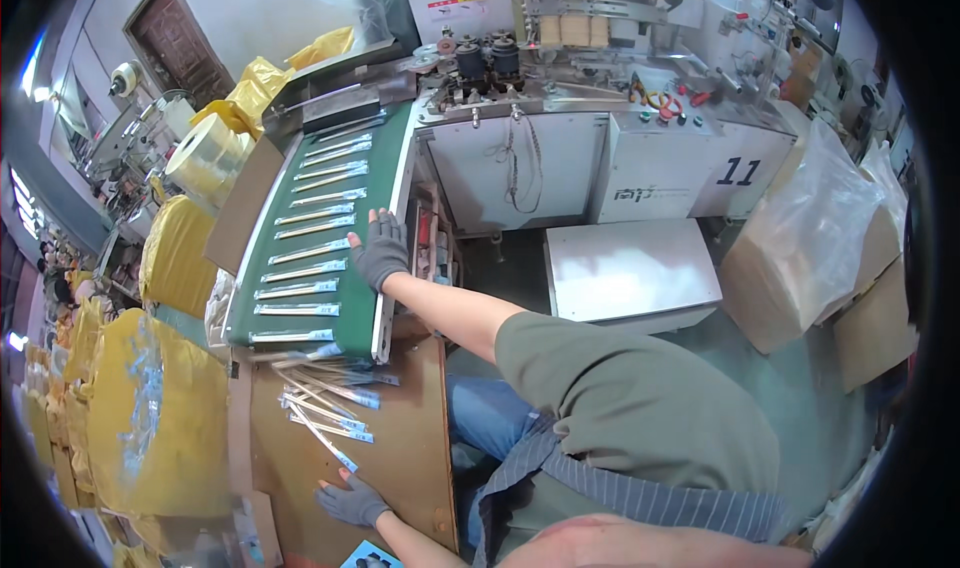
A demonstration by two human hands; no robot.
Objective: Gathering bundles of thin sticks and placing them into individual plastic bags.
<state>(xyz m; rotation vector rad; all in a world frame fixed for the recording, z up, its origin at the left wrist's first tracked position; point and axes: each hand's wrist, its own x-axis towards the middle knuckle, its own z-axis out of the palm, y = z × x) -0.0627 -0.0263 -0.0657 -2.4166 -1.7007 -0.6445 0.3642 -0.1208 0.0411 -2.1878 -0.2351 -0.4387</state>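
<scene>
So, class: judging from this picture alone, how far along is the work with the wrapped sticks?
Done: a loose pile of wrapped sticks already lies on the wooden table. In hand: the gloved right hand rests on the green conveyor belt edge, and the gloved left hand lies flat on the table near the pile. Left: about a dozen sticks remain on the belt.

Conveyor belt (pixel 345 230): runs from machine (pixel 600 78) at rear toward worktop (pixel 400 438) in front. Wrapped sticks (pixel 300 268): on belt, laid crosswise in single file. Loose pile of wrapped sticks (pixel 330 408): on worktop, just before belt end. Right hand (pixel 382 251): on right edge of belt, mid-length. Left hand (pixel 352 501): flat on worktop, before pile. Film roll (pixel 207 156): left of belt, rear. Filled sacks (pixel 155 428): left of worktop. Cabinet (pixel 630 268): right of belt, before machine. Bagged cartons (pixel 810 248): far right.
</scene>
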